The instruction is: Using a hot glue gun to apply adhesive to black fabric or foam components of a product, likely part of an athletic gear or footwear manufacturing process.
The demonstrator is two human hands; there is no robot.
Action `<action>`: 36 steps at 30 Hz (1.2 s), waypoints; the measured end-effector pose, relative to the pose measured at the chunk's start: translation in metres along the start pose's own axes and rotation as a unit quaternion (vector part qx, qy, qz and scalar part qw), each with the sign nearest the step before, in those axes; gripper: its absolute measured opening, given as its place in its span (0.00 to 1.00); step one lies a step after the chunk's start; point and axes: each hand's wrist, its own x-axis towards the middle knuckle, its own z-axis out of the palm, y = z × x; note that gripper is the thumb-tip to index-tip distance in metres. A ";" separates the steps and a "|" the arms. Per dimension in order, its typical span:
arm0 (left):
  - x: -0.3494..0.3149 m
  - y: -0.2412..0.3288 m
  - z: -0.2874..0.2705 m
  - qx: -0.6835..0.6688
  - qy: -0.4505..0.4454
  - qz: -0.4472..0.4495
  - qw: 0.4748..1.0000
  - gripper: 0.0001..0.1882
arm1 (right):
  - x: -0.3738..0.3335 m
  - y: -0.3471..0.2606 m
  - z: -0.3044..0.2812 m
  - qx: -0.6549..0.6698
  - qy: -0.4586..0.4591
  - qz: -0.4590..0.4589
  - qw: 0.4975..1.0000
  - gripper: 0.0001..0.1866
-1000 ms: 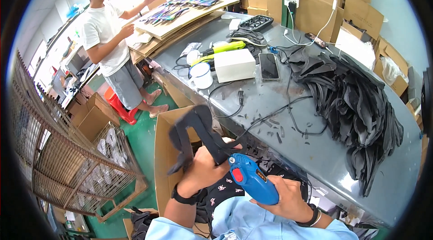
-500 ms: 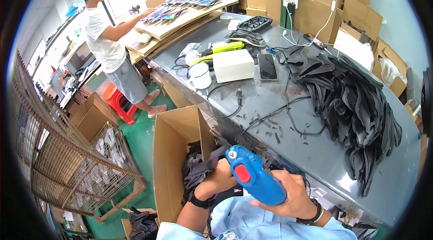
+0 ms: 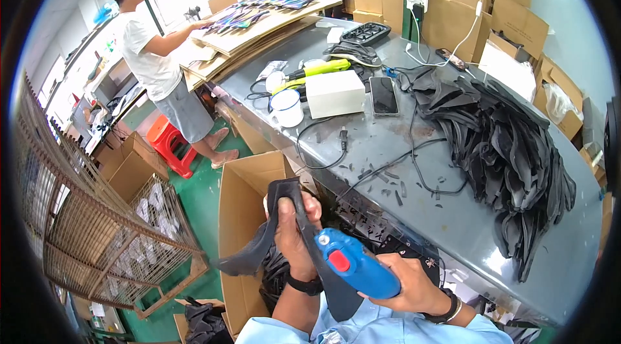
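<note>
My left hand (image 3: 292,235) is closed on a dark grey, curved strip of foam-like material (image 3: 249,255), bent over at the top, with one end hanging to the left and the other down in front of my shirt. My right hand (image 3: 414,284) grips a blue handheld power tool (image 3: 363,268) with a red button. The tool's front end lies right beside the strip; whether they touch I cannot tell. Below my left hand, an open cardboard box (image 3: 240,192) contains similar dark pieces (image 3: 275,279).
A large heap of dark strips (image 3: 501,150) covers the right of the grey table (image 3: 414,140), with scraps and cables nearby. A white box (image 3: 335,94), phone (image 3: 383,96) and white cup (image 3: 286,108) stand farther back. A person (image 3: 145,53) works at far left, behind a wire rack (image 3: 110,215).
My left hand has risen, and a dark strip now shows fully in it. The blue tool has shifted slightly down and left. The person at far left has leaned a little.
</note>
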 end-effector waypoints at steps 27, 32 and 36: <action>0.000 0.073 0.002 0.295 -0.117 -0.226 0.921 0.14 | -0.002 0.008 -0.002 -0.169 0.034 0.014 0.985 0.30; 0.024 0.094 -0.001 0.342 -0.145 -0.389 0.843 0.15 | -0.010 0.018 -0.003 -0.193 0.029 0.016 0.981 0.30; 0.028 0.103 0.005 0.404 -0.158 -0.417 0.799 0.15 | -0.012 0.017 0.000 -0.203 -0.005 -0.002 0.979 0.30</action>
